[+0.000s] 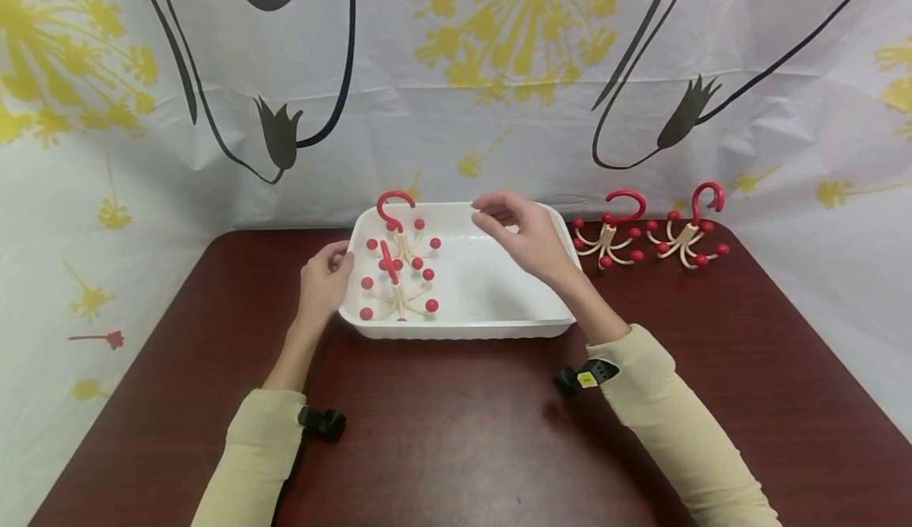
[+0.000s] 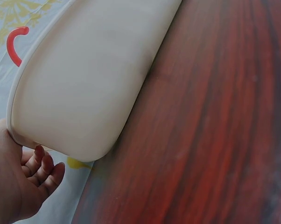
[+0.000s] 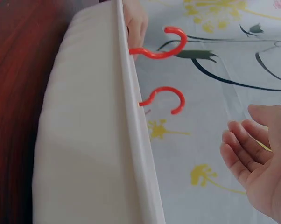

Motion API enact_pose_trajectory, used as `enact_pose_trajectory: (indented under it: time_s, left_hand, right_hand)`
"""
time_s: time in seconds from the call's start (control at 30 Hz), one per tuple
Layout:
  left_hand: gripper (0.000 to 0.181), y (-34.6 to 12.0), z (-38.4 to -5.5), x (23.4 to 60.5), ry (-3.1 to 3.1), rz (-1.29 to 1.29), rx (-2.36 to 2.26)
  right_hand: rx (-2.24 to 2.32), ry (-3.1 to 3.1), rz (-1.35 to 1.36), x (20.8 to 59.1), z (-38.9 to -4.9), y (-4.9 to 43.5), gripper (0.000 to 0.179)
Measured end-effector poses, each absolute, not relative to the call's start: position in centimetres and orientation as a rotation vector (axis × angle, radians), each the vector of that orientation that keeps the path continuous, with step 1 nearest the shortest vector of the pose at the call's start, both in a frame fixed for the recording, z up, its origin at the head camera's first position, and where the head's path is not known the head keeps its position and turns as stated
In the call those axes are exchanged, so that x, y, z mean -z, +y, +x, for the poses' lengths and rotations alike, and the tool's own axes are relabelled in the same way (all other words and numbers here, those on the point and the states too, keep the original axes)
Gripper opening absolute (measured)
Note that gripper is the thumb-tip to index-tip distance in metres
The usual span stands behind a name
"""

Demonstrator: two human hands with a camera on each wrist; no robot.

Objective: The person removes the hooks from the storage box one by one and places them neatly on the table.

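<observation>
A white plastic tray [image 1: 459, 330] stands on the table. At its left end my left hand [image 1: 326, 280] grips the rim, with the fingers below it in the left wrist view and the thumb hidden behind it. Two hanging racks, each with a red hook and several curved pale arms tipped with red balls, are in the tray's left part: a rear rack [image 1: 400, 244] and a front rack [image 1: 398, 296]. Above the tray's right part hovers my right hand [image 1: 526, 240], fingers loosely bent around nothing; the right wrist view shows its bare palm.
Two more racks of the same kind are on the table beyond the tray's right end: a nearer rack [image 1: 607, 237] and a farther-right rack [image 1: 686, 236]. A patterned white cloth [image 1: 399, 123] hangs along the back. The dark red table [image 1: 442, 432] extends in front.
</observation>
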State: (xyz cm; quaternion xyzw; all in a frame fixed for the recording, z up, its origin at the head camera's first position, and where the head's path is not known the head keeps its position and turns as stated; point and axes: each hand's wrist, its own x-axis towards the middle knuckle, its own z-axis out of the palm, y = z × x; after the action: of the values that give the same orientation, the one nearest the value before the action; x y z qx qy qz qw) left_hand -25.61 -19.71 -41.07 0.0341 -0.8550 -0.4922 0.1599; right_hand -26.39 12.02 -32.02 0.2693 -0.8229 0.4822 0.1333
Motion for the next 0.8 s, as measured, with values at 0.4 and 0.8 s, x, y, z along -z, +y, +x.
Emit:
enact_pose_trajectory:
  time_s: [0.4, 0.8]
  left_hand:
    - [0.036, -19.8, -25.6, 41.0, -2.441, 0.095, 1.397]
    - [0.035, -19.9, -25.8, 41.2, -2.433, 0.085, 1.393]
  right_hand:
    - [-1.471, -2.365, 0.890, 33.0, -25.9, 8.3, 0.025]
    - [-1.496, -2.415, 0.982, 33.9, -25.2, 5.3, 0.028]
